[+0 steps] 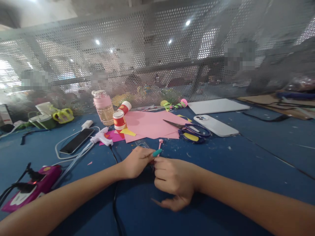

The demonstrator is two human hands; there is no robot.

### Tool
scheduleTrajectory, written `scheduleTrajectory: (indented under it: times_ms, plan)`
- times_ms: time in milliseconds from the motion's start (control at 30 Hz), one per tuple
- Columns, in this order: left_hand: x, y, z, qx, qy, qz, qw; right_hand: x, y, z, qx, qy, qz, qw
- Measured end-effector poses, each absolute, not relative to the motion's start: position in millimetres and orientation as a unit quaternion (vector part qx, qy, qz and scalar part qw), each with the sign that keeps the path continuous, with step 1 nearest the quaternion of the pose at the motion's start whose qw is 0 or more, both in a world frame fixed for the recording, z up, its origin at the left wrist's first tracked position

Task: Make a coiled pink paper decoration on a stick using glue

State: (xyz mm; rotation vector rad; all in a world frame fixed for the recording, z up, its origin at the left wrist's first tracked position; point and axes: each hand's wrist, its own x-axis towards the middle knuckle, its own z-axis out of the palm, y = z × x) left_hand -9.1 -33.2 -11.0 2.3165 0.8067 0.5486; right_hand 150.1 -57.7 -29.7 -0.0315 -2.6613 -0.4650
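Observation:
Near the middle of the blue table, my left hand [137, 162] and my right hand [174, 177] meet with bent fingers. A thin pink paper strip [160, 145] with a small knot-like top rises from between them, pinched at its lower part, which the fingers hide. At my left fingertips is a teal pointed piece [157, 152]; I cannot tell whether it is a long nail or something held. Beyond my hands lie pink paper sheets [150, 123] and blue-handled scissors [192, 131]. A white glue gun [102, 137] rests to the left on magenta paper [115, 136].
Red-and-white paper cups [119, 120] stand beside a pink-topped bottle [104, 108]. A black phone [76, 141] and a magenta power strip [36, 186] with cables occupy the left. To the right lie a white phone [218, 125] and a white slab [219, 106]. Perforated metal mesh [152, 55] closes the back.

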Motion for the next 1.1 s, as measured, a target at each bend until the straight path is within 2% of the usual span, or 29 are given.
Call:
scheduleTrajectory:
  times_ms: [233, 433, 633, 867, 1100]
  plan:
    - [-7.8, -34.8, -13.3, 0.854, 0.321, 0.213, 0.349, 149.6, -57.9, -30.1, -0.023, -0.959, -0.167, 0.227]
    - [-6.5, -39.7, -12.3, 0.860, 0.326, 0.235, 0.314, 153.0, -56.7, -27.5, -0.002, -0.955, -0.180, 0.235]
    - [-6.8, -41.9, -10.9, 0.872, 0.285, 0.213, 0.335, 153.6, -59.0, -24.1, 0.032, -0.944, -0.198, 0.262]
    - [-8.3, -41.6, -11.8, 0.873, 0.288, 0.236, 0.315, 152.5, -59.4, -23.4, 0.013, -0.950, -0.217, 0.225]
    - [-8.9, -39.0, -11.9, 0.877, 0.289, 0.218, 0.316, 150.5, -58.5, -26.8, 0.003, -0.952, -0.208, 0.225]
